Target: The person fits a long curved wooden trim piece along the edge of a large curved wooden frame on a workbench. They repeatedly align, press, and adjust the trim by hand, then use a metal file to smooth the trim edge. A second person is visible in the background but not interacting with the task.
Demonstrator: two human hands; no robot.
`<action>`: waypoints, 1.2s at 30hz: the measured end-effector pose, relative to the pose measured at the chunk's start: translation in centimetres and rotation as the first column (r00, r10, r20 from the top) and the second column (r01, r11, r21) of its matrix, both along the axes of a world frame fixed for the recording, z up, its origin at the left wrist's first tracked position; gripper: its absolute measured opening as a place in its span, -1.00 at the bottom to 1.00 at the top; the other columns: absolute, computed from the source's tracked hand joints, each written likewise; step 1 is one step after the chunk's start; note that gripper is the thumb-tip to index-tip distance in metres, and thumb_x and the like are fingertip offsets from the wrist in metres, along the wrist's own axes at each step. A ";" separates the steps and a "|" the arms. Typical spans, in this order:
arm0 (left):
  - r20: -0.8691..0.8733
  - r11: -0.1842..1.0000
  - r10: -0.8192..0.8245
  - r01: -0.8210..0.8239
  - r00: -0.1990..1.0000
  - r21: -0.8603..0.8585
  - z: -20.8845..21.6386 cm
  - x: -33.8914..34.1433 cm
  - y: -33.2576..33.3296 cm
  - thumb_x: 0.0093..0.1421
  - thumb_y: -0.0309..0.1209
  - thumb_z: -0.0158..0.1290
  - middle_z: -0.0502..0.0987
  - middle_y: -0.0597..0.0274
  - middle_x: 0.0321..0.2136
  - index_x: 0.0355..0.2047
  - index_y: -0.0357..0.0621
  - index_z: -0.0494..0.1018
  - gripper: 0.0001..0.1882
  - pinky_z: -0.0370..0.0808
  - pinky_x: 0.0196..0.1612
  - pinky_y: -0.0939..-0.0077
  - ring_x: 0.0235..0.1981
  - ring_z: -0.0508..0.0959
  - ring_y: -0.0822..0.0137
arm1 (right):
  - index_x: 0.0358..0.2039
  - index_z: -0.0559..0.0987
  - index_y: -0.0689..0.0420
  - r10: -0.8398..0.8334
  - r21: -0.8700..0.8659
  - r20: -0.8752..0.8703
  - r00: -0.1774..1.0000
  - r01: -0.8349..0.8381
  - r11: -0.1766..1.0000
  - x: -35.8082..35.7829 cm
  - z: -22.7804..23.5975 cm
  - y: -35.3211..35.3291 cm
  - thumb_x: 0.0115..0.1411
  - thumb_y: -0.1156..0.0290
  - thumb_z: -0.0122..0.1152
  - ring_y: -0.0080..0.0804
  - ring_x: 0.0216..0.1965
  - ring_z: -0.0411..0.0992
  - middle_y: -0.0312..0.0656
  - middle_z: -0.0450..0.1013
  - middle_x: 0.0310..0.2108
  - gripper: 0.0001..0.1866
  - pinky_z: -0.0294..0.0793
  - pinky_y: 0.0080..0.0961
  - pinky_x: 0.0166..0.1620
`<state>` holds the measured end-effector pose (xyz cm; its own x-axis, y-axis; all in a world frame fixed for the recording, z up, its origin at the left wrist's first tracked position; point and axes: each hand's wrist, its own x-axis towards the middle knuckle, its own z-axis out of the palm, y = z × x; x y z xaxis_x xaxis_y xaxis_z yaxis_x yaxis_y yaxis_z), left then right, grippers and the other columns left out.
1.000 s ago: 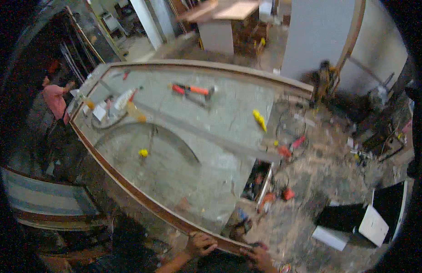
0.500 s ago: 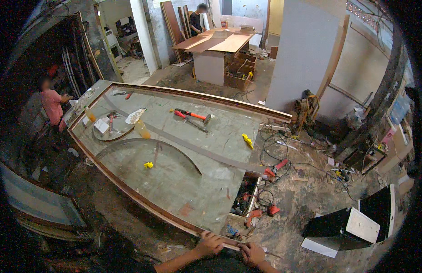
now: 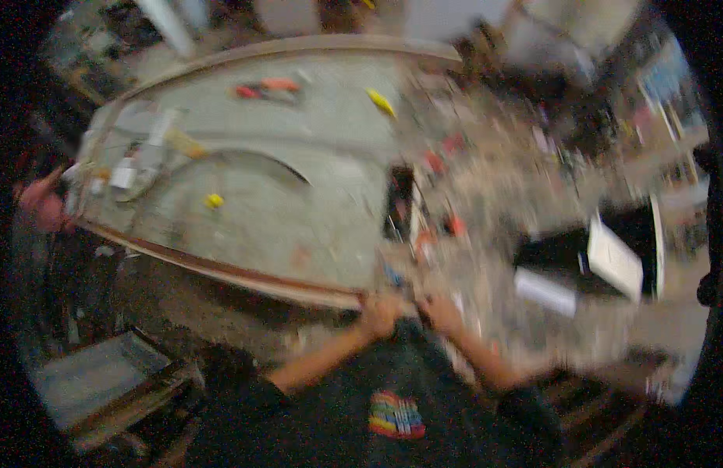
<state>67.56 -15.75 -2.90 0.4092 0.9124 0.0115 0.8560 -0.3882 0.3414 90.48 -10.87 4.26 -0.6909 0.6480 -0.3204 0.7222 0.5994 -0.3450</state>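
Observation:
My left hand is closed over the long wooden strip along the near edge of a large grey-green board. Just to its right, my right hand is closed at the strip's near right end. Motion blur smears the fingers of both hands. On the board lie a yellow clamp-like piece, a second yellow piece, a hammer with a red-orange handle and a curved dark strip.
An open compartment sits at the board's right end, with red power tools and cords beside it on the littered floor. A black box-like piece with a white panel stands right. A framed pane lies lower left. A person in pink is far left.
My view has swung downward, so the board sits higher in the picture and my shirt shows. Both hands stay at the strip's near right end.

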 end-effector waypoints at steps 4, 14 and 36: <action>0.173 0.982 0.056 -0.086 0.983 0.168 2.0 -1.1 0.6 0.22 -0.28 0.03 0.55 0.13 -0.20 -0.08 -0.03 0.58 -0.70 0.30 -0.12 0.09 -0.14 0.52 0.09 | 0.11 0.49 -0.01 -0.048 0.239 -0.242 0.969 0.107 0.965 0.2 -1.2 0.1 0.23 0.30 0.21 -0.09 -0.06 0.47 -0.13 0.47 -0.09 -0.58 0.46 -0.16 -0.01; -0.020 0.974 0.207 -0.205 0.978 0.099 7.8 -14.4 -2.0 0.10 -0.37 0.19 0.57 0.20 -0.13 -0.05 0.00 0.56 -0.64 0.36 0.11 0.05 -0.05 0.54 0.06 | 0.05 0.51 -0.01 -0.280 0.198 -0.214 0.936 0.322 0.926 9.7 1.4 -3.2 0.15 0.37 0.35 -0.14 -0.01 0.47 -0.19 0.50 -0.06 -0.58 0.40 -0.11 0.10; 0.088 0.795 0.489 -0.484 0.868 0.366 6.0 -21.2 -3.1 0.13 0.53 -0.13 0.64 0.32 -0.21 -0.27 0.07 0.59 -0.21 0.18 0.25 0.06 0.00 0.56 0.18 | 0.06 0.62 0.11 0.022 -0.177 -0.305 0.952 -0.079 0.981 2.0 5.1 5.2 0.07 0.35 0.49 -0.07 -0.15 0.48 -0.05 0.51 -0.16 -0.49 0.48 -0.12 -0.08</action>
<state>46.31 -18.80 3.09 -0.0853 0.9208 0.3807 0.9684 -0.0133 0.2492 92.53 -5.69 9.36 -0.8039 0.5588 -0.2038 0.5382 0.5377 -0.6490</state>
